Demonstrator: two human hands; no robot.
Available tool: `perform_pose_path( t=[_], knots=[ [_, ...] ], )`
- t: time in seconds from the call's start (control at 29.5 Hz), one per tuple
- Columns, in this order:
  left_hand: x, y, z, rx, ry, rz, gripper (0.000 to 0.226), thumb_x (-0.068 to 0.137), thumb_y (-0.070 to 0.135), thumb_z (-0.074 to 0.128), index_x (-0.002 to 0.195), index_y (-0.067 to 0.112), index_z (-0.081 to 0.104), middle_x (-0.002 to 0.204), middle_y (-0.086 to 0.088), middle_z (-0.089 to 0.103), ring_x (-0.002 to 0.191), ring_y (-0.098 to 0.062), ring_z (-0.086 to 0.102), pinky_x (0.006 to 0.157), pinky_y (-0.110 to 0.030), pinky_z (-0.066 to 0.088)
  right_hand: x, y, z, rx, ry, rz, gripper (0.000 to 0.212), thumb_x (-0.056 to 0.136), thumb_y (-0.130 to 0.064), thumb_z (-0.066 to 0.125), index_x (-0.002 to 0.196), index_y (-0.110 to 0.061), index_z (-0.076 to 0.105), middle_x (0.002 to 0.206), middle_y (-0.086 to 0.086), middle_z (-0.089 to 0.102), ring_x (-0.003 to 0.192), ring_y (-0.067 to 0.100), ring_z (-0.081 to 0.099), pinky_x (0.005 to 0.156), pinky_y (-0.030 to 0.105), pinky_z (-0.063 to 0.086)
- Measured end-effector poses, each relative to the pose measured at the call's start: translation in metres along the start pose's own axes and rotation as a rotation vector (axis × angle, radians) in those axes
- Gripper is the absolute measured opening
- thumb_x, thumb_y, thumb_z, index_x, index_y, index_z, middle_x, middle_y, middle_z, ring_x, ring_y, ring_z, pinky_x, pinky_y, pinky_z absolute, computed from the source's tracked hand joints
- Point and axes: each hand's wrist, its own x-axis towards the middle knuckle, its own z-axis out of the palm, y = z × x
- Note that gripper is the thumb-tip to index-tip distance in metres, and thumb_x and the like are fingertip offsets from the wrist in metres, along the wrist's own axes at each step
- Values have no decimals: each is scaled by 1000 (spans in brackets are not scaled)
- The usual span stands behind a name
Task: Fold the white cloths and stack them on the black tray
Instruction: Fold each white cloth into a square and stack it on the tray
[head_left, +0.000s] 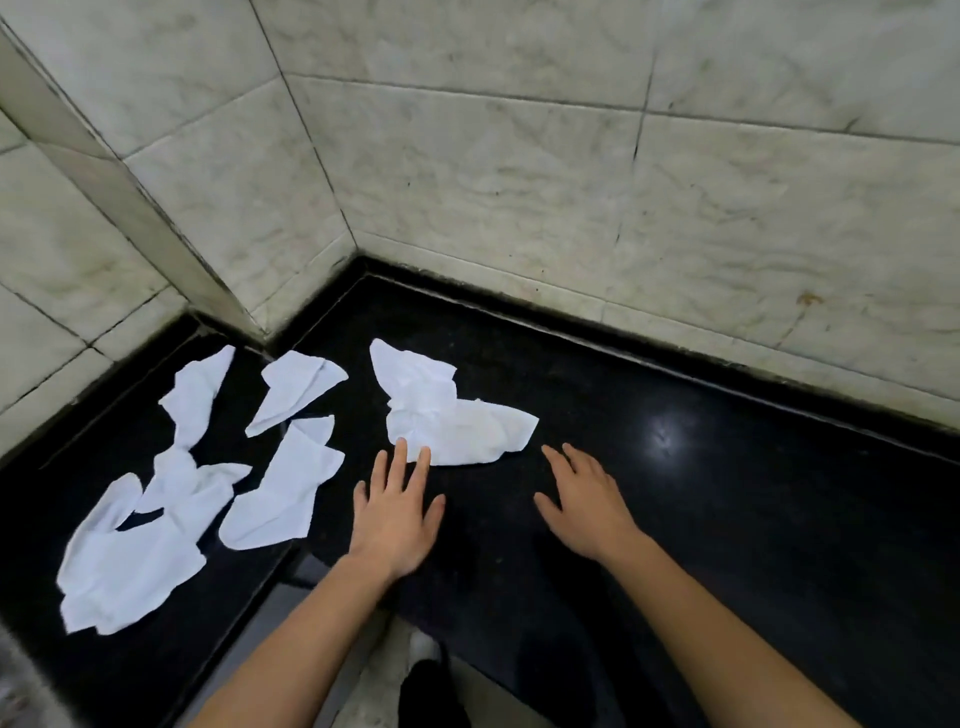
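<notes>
Several crumpled white cloths lie on a black polished counter (701, 519). The nearest one, a rumpled cloth (447, 415), sits in the middle just beyond my hands. My left hand (397, 512) lies flat with fingers spread, and its fingertips touch that cloth's near edge. My right hand (584, 501) is flat with spread fingers on the bare counter, just right of the cloth and apart from it. Further left lie a small cloth (293, 387), another cloth (285, 493), a long twisted cloth (195, 400) and a large bunched cloth (130, 561). No black tray is in view.
Marble-tiled walls (519, 182) close off the counter at the back and left, forming a corner. The counter's front edge runs diagonally below my arms, with pale floor and a dark shoe (431, 691) beneath. The counter's right part is bare and glossy.
</notes>
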Motion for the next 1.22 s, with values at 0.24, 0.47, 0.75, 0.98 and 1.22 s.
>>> perform_pose_path(
  t=[0.24, 0.47, 0.75, 0.98, 1.22],
  knots=[
    [121, -40, 4, 48, -11, 275, 65, 102, 35, 37, 158, 23, 8, 165, -6, -7, 152, -31, -2, 117, -52, 23, 63, -28, 17, 213, 37, 202, 57, 101, -32, 50, 153, -22, 32, 155, 5, 34, 136, 25, 43, 109, 36, 40],
    [181, -89, 27, 84, -290, 302, 65, 102, 38, 32, 157, 19, 5, 164, -6, 14, 142, -29, 30, 107, -48, 36, 133, -90, 52, 291, 5, 468, 61, 97, -35, 55, 151, -15, 33, 133, 6, 58, 113, 26, 60, 88, 37, 52],
    [192, -109, 23, 3, 15, 339, 62, 91, 32, 56, 146, 11, 37, 117, -12, 63, 104, -31, 56, 82, -43, 46, 108, -110, 73, 361, 126, 482, 24, 95, -37, 59, 114, -28, 71, 100, -5, 64, 93, 19, 64, 81, 33, 52],
    [185, -57, 0, -147, -21, 756, 76, 88, 31, 69, 153, 37, 29, 160, -14, 15, 147, -32, 11, 114, -46, 23, 77, -101, 45, 332, 210, 197, 21, 98, -38, 60, 116, -35, 71, 99, -24, 51, 91, 2, 56, 79, 17, 47],
    [185, -19, -34, -376, 120, 873, 30, 74, 9, 66, 96, 27, 78, 104, 1, 66, 110, -17, 49, 83, -42, 45, 58, -76, 7, 58, 88, 122, 19, 97, -43, 57, 97, -26, 67, 97, -5, 56, 89, 18, 59, 79, 31, 45]
  ],
)
